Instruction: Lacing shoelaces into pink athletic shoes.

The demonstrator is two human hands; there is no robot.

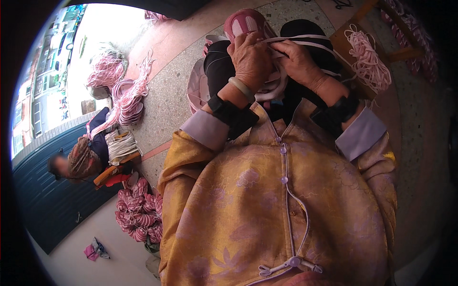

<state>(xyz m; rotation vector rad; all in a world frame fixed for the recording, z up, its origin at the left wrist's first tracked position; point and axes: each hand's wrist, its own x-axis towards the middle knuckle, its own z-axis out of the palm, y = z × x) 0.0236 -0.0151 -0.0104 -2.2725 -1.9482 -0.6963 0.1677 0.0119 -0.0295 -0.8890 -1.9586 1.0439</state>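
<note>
A pink shoe (245, 21) with pale mesh panels rests at my lap, between my dark-trousered knees. My left hand (249, 57), a pale bangle on its wrist, is closed over the near part of the shoe. Close beside it, my right hand (300, 64) pinches a flat white shoelace (307, 39), which runs away to the right across my knee. The fingertips of both hands nearly meet, and the exact spot where the lace enters the shoe is hidden by them. More pale straps or shoe parts (274, 88) lie under my hands.
A looped bundle of pale laces (367, 59) lies on a brown board (350, 43) at the right. At left sit heaps of pink laces (126, 102), another person (86, 157) near a bundle of white laces (121, 147), and a pile of pink striped shoes (138, 209).
</note>
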